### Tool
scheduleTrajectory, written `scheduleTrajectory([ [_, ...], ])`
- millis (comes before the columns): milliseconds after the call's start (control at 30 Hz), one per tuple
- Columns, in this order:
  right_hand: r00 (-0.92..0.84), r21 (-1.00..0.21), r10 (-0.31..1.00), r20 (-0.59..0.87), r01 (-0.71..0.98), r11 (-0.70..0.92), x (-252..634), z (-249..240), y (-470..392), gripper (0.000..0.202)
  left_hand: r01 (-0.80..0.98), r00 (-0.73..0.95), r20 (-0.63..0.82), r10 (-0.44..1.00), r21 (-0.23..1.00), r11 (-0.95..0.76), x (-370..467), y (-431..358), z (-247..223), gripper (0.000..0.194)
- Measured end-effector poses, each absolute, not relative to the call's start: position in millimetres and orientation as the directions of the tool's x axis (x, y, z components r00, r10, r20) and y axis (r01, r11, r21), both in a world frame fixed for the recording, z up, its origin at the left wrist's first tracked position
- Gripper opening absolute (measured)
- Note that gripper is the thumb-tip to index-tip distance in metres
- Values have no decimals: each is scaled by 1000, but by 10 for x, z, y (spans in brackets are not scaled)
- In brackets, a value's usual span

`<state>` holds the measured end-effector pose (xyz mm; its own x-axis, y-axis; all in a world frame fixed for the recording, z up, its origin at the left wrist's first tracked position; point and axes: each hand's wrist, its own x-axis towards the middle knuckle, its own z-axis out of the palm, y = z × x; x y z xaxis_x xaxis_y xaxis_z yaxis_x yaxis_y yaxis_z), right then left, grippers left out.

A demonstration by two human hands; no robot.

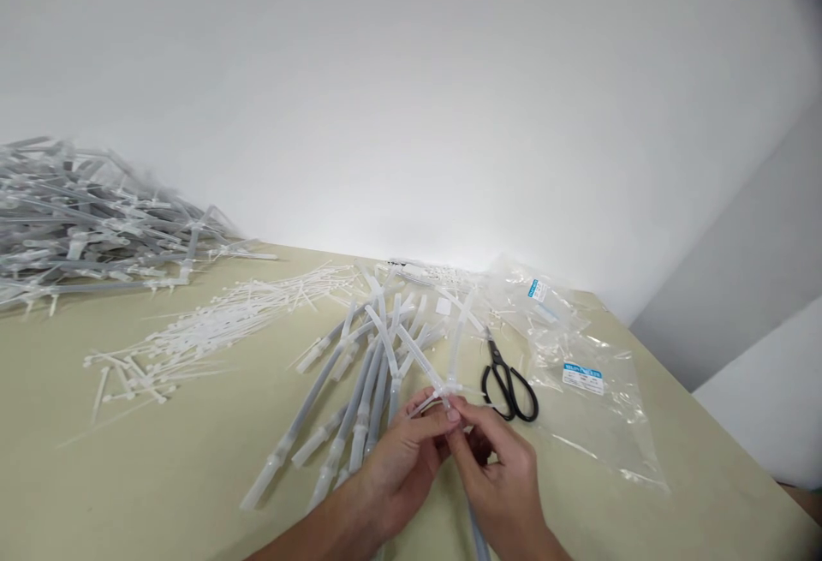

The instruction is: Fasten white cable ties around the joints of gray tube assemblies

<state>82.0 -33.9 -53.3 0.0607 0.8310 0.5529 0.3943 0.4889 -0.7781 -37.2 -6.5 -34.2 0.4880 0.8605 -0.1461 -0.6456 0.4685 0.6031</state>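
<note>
My left hand (409, 464) is closed around a translucent Y-shaped tube (419, 353), just below where its two branches fork. At the same spot my right hand (497, 463) pinches with thumb and forefinger, close against the left fingertips. A white cable tie (448, 389) sits at the fork, its thin tail sticking out. The grey lower end of the tube comes out beneath my right hand. Exactly what the right fingertips grip, tie or tube, is partly hidden. Left of my hands lie several similar grey tubes (363, 394) with clear ends.
Black-handled scissors (509, 383) lie right of my hands. Clear plastic bags (607, 424) with blue labels cover the table's right side. Loose white cable ties (211, 321) spread across the left-middle. A large heap of grey tubes (96, 223) stands far left against the white wall (411, 98).
</note>
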Motion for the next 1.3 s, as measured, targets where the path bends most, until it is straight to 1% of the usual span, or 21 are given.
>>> scheduleTrajectory([
  [67, 66, -798, 844, 532, 372, 474, 810, -530, -350, 19, -640, 504, -131, 854, 608, 471, -376, -70, -347, 12],
  [133, 45, -788, 839, 543, 373, 490, 806, -527, -356, 17, -641, 511, -116, 852, 609, 467, -382, -78, -345, 12],
  [233, 28, -754, 813, 582, 392, 527, 817, -527, -351, 19, -643, 513, -90, 853, 618, 452, -388, -87, -320, 14],
  [333, 55, -723, 780, 623, 422, 548, 844, -535, -334, 23, -641, 523, -60, 850, 629, 439, -383, -94, -281, 17],
  [467, 82, -654, 728, 681, 515, 554, 888, -544, -316, 24, -636, 572, -37, 820, 611, 471, -369, -112, -264, 24],
  [567, 69, -574, 676, 734, 594, 563, 913, -547, -307, 23, -638, 602, -59, 796, 563, 525, -365, -123, -287, 25],
  [633, 62, -538, 655, 753, 631, 559, 924, -549, -300, 21, -629, 611, -75, 788, 558, 541, -362, -124, -301, 26],
  [733, 56, -546, 703, 709, 674, 497, 927, -551, -290, 20, -598, 616, -83, 784, 599, 533, -346, -120, -306, 27],
  [800, 76, -597, 766, 638, 678, 429, 920, -555, -289, 22, -581, 608, -90, 789, 626, 520, -331, -113, -307, 25],
  [900, 139, -734, 854, 502, 590, 336, 892, -563, -299, 28, -568, 573, -135, 808, 646, 510, -318, -92, -326, 24],
  [1033, 211, -903, 907, 364, 320, 288, 825, -547, -335, 41, -577, 471, -198, 859, 668, 470, -337, -52, -379, 31],
  [1100, 250, -941, 912, 324, 188, 283, 789, -526, -356, 46, -571, 413, -220, 884, 693, 440, -352, -38, -401, 34],
  [1167, 272, -953, 914, 301, 96, 286, 761, -506, -370, 47, -554, 387, -230, 893, 716, 425, -363, -35, -409, 37],
  [1300, 274, -961, 922, 272, 24, 276, 754, -490, -359, 44, -531, 384, -179, 906, 760, 375, -372, -39, -381, 34],
])
